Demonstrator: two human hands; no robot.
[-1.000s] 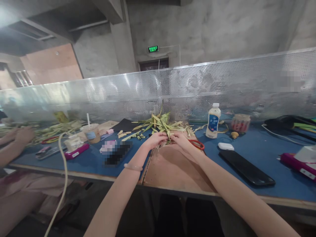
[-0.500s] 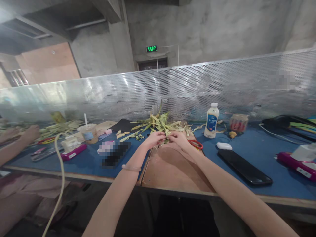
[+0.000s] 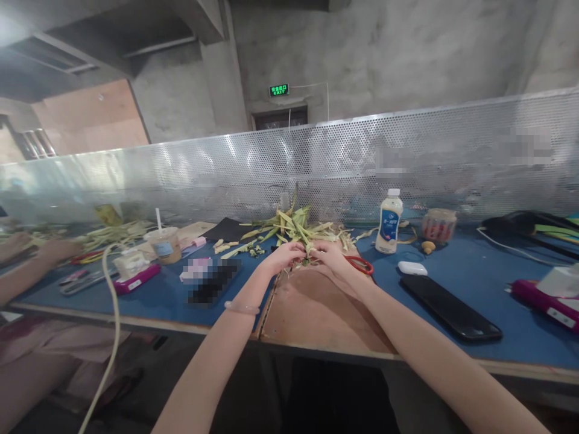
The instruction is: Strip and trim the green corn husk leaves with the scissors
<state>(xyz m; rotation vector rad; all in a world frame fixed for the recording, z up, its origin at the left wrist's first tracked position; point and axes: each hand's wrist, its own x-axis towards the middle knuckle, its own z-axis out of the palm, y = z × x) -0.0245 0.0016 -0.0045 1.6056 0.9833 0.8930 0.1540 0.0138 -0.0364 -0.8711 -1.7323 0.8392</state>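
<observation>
My left hand (image 3: 287, 256) and my right hand (image 3: 329, 256) are close together over the wooden board (image 3: 312, 307), fingers curled inward. Both are closed on a pale green plant stalk (image 3: 308, 248) at the near edge of a heap of dry leaves and stalks (image 3: 296, 224). The exact grip is small and partly hidden by the fingers. Red-handled scissors (image 3: 360, 265) lie beside my right wrist, partly covered by it. Small green plant bits (image 3: 253, 248) are scattered to the left of my left hand.
On the right are a bottle (image 3: 389, 223), a jar (image 3: 438, 225), a white earphone case (image 3: 412, 268) and a black phone (image 3: 450, 307). A drink cup (image 3: 166, 246) and a tissue pack (image 3: 134, 274) stand left. Another person's arms (image 3: 31, 262) work at the far left. A perforated metal screen (image 3: 253, 175) runs behind.
My hands stay at the same spot on the stalk, with only slight finger movement. The view has shifted a little. At the far left, the other person's hands have moved slightly.
</observation>
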